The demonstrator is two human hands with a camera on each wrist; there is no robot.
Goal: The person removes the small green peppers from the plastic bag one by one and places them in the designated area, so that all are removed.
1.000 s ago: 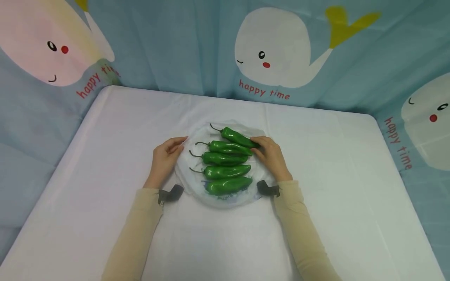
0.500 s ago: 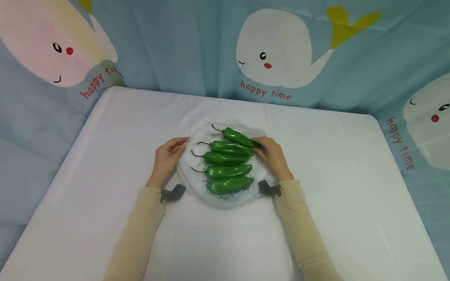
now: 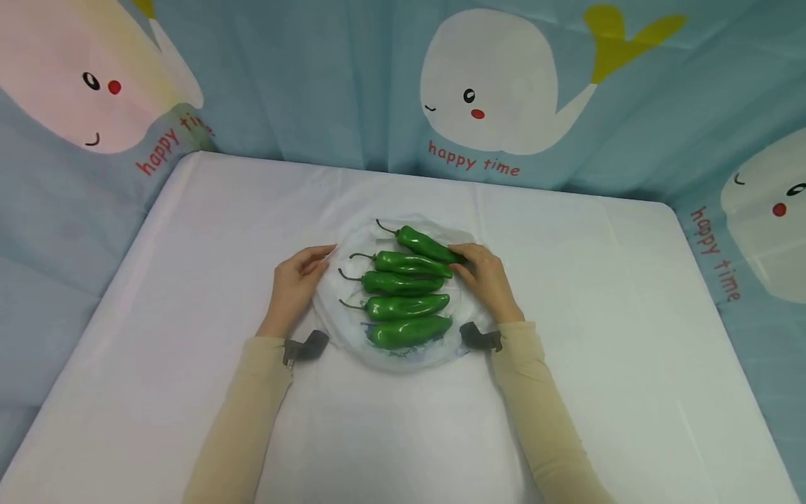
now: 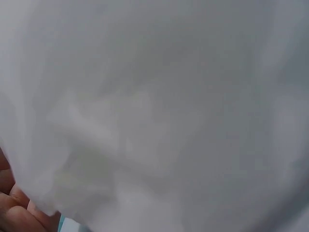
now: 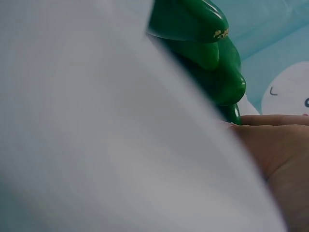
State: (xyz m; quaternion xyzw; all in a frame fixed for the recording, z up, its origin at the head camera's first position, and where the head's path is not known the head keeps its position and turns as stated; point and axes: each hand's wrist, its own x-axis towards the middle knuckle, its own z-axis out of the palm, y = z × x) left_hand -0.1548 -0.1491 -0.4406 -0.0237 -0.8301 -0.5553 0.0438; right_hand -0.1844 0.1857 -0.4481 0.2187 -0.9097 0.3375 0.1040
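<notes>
Several glossy green chili peppers (image 3: 406, 306) lie in a rough row within a thin, whitish plastic bag (image 3: 352, 343) spread round on the table, most of their stems pointing left. My left hand (image 3: 294, 287) pinches the bag's left edge between thumb and fingers. On the right, my right hand (image 3: 485, 276) holds the tip of the farthest green pepper (image 3: 420, 243) between thumb and fingertips. Bag film (image 4: 145, 96) fills most of the left wrist view, with curled fingers (image 4: 19, 212) at its lower left corner. In the right wrist view, pale film (image 5: 120, 145) hides part of the peppers and hand.
A white cloth covers the table (image 3: 598, 315). Blue curtains (image 3: 327, 84) with printed whales stand close behind and along both sides. A dark camera mount sits at each wrist, the left mount (image 3: 308, 346) and the right mount (image 3: 480, 338) both near the bag.
Both hands, the bag and the peppers hold their places. Only the head view shifts slightly.
</notes>
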